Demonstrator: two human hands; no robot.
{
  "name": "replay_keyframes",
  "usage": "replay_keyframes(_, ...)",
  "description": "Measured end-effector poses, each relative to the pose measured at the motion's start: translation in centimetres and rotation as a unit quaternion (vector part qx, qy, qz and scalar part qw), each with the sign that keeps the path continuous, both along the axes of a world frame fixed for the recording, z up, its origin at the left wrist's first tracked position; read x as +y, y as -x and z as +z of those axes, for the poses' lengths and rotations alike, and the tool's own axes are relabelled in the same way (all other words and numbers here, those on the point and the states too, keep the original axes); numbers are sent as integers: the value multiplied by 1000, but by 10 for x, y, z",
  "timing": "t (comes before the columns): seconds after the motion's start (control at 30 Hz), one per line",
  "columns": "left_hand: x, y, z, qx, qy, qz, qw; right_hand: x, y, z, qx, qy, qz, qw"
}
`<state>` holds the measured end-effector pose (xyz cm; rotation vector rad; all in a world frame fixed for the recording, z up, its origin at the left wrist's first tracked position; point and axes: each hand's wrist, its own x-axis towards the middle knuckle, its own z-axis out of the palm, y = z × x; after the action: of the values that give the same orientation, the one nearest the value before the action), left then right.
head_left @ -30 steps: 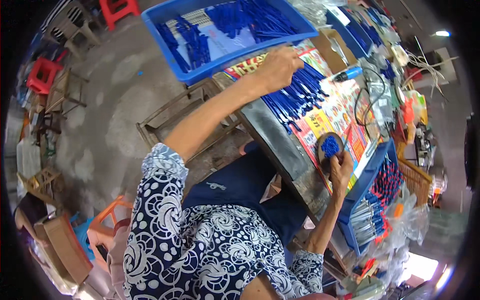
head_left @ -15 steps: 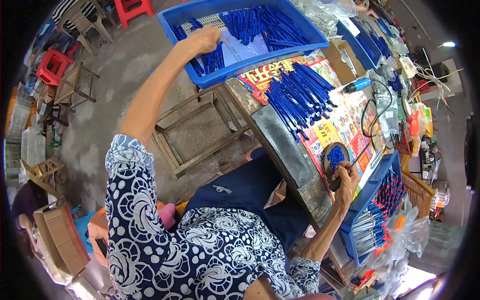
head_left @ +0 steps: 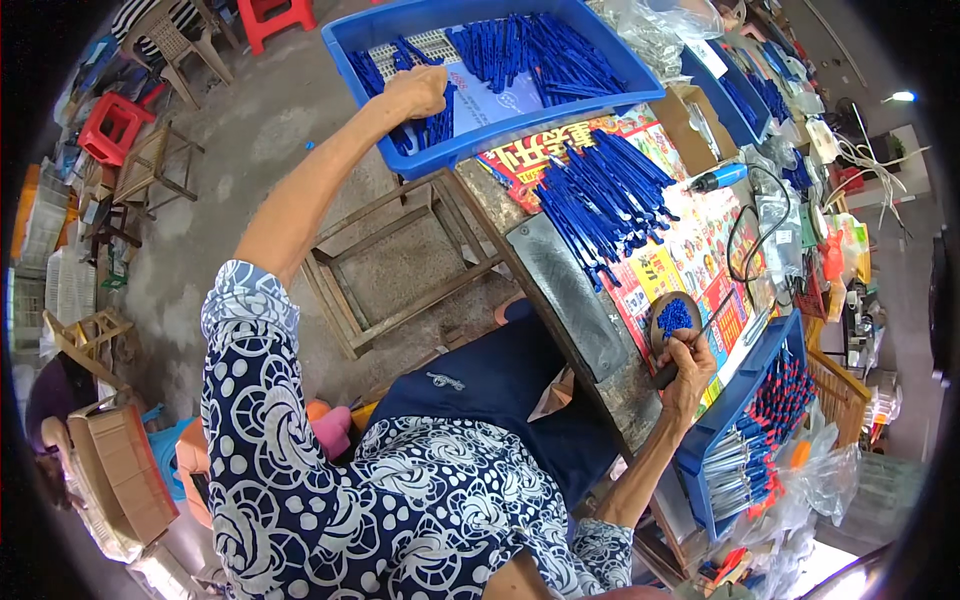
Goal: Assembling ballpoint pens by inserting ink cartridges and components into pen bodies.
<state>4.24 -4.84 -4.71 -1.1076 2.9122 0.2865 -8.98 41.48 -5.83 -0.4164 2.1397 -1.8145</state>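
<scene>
My left hand is closed at the near left part of a blue plastic tray, over blue pen-like sticks. Whatever its fingers hold is hidden. My right hand is closed round a thin dark rod-shaped tool, whose thicker dark end shows beside the palm. The right fingertips are bunched at the near edge of a small brown oval dish of tiny blue parts; I cannot tell whether they pinch one. Between the hands, a fanned bunch of blue sticks lies on printed paper.
Behind the bunch lies a blue electric screwdriver with a looping black cable. A grey plate runs along the table's near edge. At the right stands a blue bin of silver and red-black sticks. A wooden stool frame stands below the tray.
My right fingers have drawn back slightly from the pile in the dish, and the tool's thick end shows more. My left hand stays closed at the tray. The view has shifted slightly.
</scene>
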Motion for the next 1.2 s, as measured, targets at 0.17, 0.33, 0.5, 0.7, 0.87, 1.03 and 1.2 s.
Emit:
replay_keyframes(0.17, -9, -2, -5, 55, -60, 31, 996, -5, -4, 2, -22, 44, 17, 999)
replay_keyframes(0.33, 0, 2, 0, 96, -92, 93, 987, -11, -9, 2, -18, 49, 27, 998)
replay_keyframes(0.5, -5, 7, -15, 146, -82, 104, 980, -13, -14, 2, -14, 54, 26, 998)
replay_keyframes(0.7, -7, 8, -13, 166, -253, 144, 942, -7, -12, 0, -29, 75, 17, 997)
replay_keyframes(0.87, -7, -5, 1, 220, -336, 139, 905, -2, -12, 0, -30, 87, 2, 996)
replay_keyframes(1.03, -1, -4, -4, 389, -425, 38, 817, -2, -16, 6, -21, 83, -4, 996)
replay_keyframes(1.2, 84, 13, 47, 521, -520, -39, 676, -10, -21, 18, 16, 74, -19, 997)
